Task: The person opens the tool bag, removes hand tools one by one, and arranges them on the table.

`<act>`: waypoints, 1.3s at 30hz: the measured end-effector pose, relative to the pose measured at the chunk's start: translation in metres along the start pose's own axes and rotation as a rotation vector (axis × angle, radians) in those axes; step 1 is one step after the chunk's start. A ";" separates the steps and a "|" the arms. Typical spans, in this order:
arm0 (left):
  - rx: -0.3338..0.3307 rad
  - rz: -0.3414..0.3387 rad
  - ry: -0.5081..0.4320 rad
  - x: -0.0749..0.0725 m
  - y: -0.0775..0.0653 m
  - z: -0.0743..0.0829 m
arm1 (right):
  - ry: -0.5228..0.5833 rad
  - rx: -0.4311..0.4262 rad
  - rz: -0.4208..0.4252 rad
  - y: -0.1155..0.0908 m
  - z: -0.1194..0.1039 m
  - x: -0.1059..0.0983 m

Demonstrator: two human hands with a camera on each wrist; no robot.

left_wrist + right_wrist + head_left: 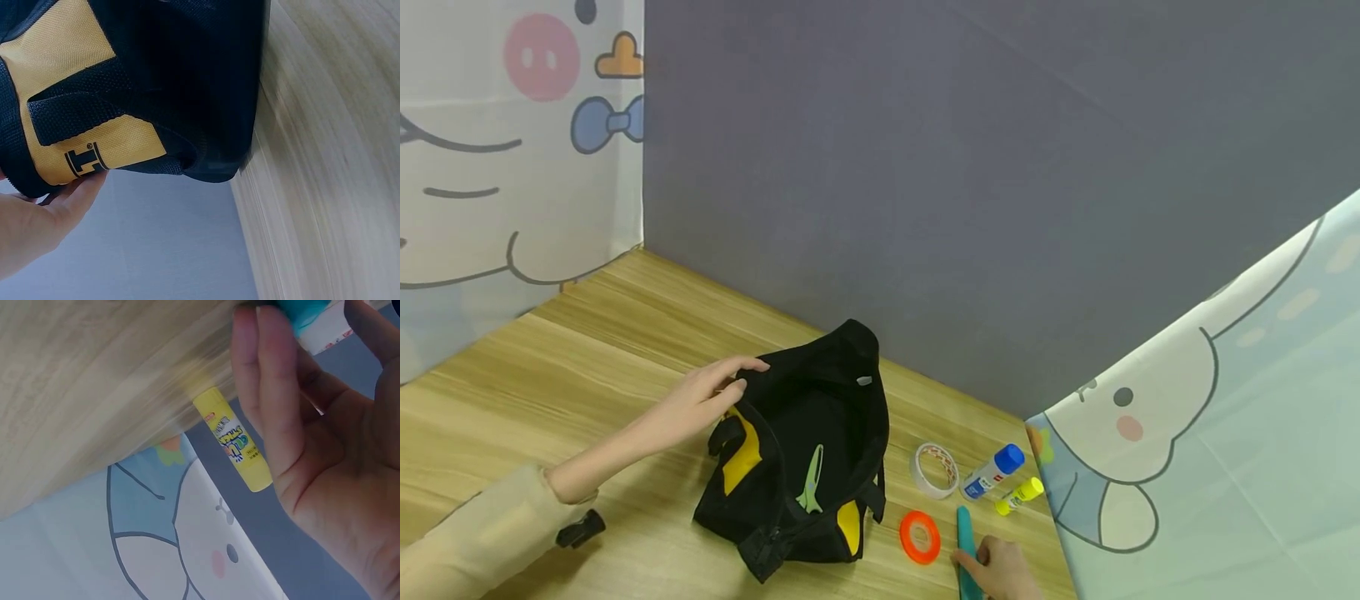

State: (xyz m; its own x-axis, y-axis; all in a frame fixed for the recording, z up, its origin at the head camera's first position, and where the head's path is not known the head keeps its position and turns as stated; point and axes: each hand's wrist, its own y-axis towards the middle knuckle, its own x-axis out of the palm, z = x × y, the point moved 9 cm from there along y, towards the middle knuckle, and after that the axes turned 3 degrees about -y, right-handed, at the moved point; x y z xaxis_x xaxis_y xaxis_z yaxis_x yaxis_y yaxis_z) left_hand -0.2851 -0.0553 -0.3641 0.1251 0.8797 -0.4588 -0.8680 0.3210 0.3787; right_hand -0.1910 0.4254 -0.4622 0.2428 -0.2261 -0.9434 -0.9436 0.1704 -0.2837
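Observation:
A black bag with yellow panels [741, 458] stands with its mouth wide apart on the wooden table. My left hand [711, 393] holds its left rim; in the left wrist view, fingers [78, 197] lie against the yellow panel. Inside the bag rests a pair of light green scissors [811, 482]. At the lower right, my right hand [1003, 568] grips a long, narrow teal object [966, 533] between thumb and fingers; its kind is unclear. Only a bit of the teal object [303, 311] shows beyond the fingers in the right wrist view.
Near the teal object lie an orange tape roll [920, 537] and a white tape roll [935, 470]. A blue-capped glue stick [992, 472] and a yellow glue stick [1019, 496] stand close to the right-hand printed cloth [1150, 417]. A grey wall [925, 208] rises behind.

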 end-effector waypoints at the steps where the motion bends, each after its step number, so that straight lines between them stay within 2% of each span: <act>1: 0.000 0.000 0.002 0.000 0.000 0.000 | -0.006 0.003 0.009 0.000 0.000 -0.002; 3: 0.000 0.001 -0.001 0.000 0.000 0.001 | -0.026 0.003 0.026 -0.001 -0.002 -0.007; 7: 0.004 0.009 0.002 0.000 0.000 0.001 | -0.067 -0.062 0.110 -0.002 -0.020 -0.028; 14: 0.020 0.019 0.000 -0.003 0.000 0.003 | -0.133 -0.239 0.312 -0.010 -0.086 -0.080; 18: 0.008 0.010 -0.001 -0.002 0.000 0.002 | -0.170 -0.316 0.394 -0.014 -0.124 -0.106; 22: -0.003 0.002 -0.007 0.000 -0.001 0.000 | -0.230 -0.395 0.451 -0.016 -0.160 -0.124; 32: -0.004 0.002 -0.013 -0.001 -0.003 0.001 | -0.380 -0.631 0.591 -0.034 -0.253 -0.140; 36: -0.004 -0.005 -0.012 -0.001 -0.003 0.001 | -0.452 -0.750 0.661 -0.044 -0.288 -0.136; 39: -0.004 -0.005 -0.016 -0.002 -0.003 0.001 | -0.508 -0.839 0.676 -0.049 -0.311 -0.127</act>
State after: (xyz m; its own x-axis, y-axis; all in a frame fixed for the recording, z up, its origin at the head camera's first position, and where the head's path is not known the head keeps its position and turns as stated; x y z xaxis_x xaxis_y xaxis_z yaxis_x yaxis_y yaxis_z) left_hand -0.2824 -0.0571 -0.3631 0.1372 0.8833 -0.4483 -0.8692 0.3244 0.3732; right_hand -0.2454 0.1471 -0.2749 -0.4771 0.1063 -0.8724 -0.7214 -0.6143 0.3197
